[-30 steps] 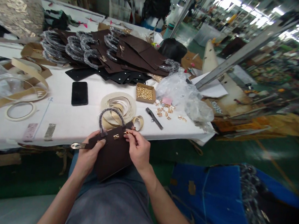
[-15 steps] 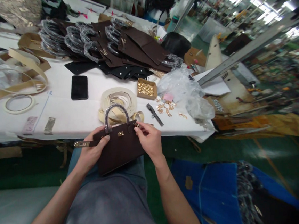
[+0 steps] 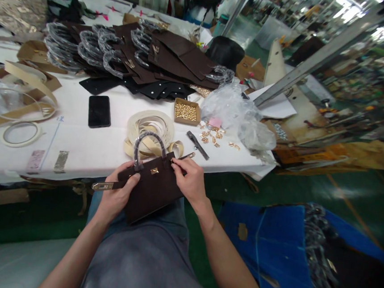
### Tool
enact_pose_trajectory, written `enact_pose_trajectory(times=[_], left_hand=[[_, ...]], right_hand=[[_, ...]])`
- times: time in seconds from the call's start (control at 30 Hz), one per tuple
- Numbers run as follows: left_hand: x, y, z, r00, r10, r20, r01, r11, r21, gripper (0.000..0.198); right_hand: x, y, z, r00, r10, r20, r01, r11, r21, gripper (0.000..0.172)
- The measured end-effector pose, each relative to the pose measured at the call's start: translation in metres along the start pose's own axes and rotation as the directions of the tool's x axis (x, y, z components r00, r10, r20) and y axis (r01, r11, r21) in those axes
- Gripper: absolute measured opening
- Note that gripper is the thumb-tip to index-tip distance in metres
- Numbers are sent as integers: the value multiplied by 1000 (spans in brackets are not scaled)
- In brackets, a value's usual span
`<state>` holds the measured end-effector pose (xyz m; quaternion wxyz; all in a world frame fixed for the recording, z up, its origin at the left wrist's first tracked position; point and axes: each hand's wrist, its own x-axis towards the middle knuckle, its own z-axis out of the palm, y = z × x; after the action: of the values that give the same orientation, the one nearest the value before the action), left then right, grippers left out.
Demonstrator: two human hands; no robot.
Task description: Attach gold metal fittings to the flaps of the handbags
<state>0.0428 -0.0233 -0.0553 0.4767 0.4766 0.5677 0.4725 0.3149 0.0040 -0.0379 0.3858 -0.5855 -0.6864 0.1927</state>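
I hold a small dark brown handbag flap [image 3: 156,190] over my lap, its plastic-wrapped handle [image 3: 146,144] standing up and a gold clasp at its middle. My left hand [image 3: 117,193] grips its left edge, where a strap with a gold tip [image 3: 102,185] sticks out to the left. My right hand [image 3: 188,182] pinches the right strap at the bag's upper right corner, beside its gold tip [image 3: 188,156].
The white table [image 3: 87,150] carries a black phone [image 3: 99,111], rolls of cream strap [image 3: 151,127], a box of gold fittings [image 3: 186,112], a dark tool [image 3: 198,145], loose gold clips, clear plastic bags [image 3: 237,119] and a pile of brown bag pieces [image 3: 145,61]. Blue sheets [image 3: 270,245] lie on the floor to the right.
The bag has risen slightly and turned more upright. My right hand moved from the clasp area to the right strap, whose gold tip now shows.
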Motion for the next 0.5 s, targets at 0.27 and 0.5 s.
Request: enact_pose_trajectory(times=[0.27, 0.5], left_hand=[[-7, 14, 2, 994, 70, 79, -80, 989, 127, 46], [-14, -6, 4, 999, 14, 38, -17, 997, 74, 49]], right_hand=[[-10, 1, 5, 999, 42, -22, -42, 998, -36, 25], [-16, 7, 6, 999, 46, -4, -46, 998, -31, 28]])
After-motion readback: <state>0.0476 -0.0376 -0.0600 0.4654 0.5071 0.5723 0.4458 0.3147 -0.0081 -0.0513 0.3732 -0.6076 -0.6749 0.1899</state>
